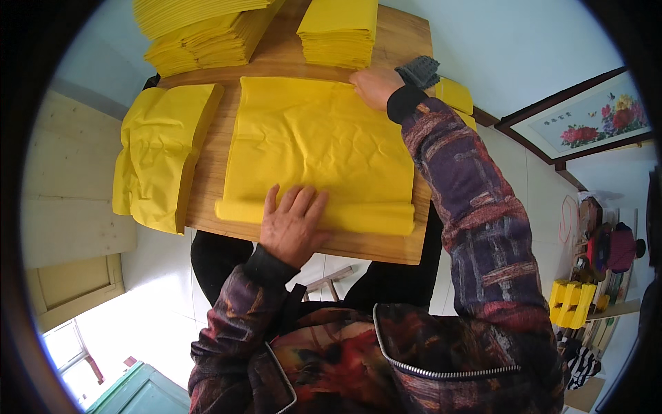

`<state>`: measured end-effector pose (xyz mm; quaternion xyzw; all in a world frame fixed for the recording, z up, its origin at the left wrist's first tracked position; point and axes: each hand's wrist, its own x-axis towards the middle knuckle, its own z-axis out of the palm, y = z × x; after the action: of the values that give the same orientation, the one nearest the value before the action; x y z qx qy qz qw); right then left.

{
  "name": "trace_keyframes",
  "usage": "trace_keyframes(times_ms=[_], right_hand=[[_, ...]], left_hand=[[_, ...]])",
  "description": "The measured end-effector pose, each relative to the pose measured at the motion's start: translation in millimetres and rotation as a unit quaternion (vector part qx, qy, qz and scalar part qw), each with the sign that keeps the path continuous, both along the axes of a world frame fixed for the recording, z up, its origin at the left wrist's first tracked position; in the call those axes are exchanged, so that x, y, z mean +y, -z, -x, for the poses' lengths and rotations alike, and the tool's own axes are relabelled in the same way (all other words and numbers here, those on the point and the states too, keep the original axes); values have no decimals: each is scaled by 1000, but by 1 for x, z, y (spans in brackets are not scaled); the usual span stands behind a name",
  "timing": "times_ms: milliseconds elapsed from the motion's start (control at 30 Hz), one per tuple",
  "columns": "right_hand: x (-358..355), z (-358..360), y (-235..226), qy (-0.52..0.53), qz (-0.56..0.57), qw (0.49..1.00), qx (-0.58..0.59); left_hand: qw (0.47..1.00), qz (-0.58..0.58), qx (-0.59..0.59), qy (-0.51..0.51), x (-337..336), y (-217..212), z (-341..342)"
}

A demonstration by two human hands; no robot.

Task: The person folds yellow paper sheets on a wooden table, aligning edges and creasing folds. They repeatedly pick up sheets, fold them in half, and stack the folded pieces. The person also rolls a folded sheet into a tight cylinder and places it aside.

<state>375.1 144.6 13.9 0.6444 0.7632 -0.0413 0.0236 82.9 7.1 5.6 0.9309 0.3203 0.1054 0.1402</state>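
A wide yellow sheet (317,138), creased across its middle, lies flat on the wooden board (403,31) before me. Its near edge is turned over into a thick rolled strip (372,217). My left hand (293,221) rests on that strip with its fingers stretched out and apart. At the sheet's far right corner is my right hand (376,86), its fingers curled together; what they hold, if anything, is hidden. Just right of it sits a dark grey crumpled cloth (418,72).
Yellow folded stacks stand at the far side: a tall left stack (207,45) and a neat stack (338,31). A puffy yellow bundle (155,155) overhangs the left edge. Another yellow piece (454,95) lies at the right. A framed flower picture (586,117) leans beyond.
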Motion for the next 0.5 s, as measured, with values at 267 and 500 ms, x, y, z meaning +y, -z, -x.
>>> trace_keyframes(times_ms=[267,500], right_hand=[[-3,7,0,-3,-13,998,-59],[-4,7,18,-7,-101,993,-58]], left_hand=[[999,-8,-27,18,-37,13,33],[1000,-6,12,-24,-60,33,48]])
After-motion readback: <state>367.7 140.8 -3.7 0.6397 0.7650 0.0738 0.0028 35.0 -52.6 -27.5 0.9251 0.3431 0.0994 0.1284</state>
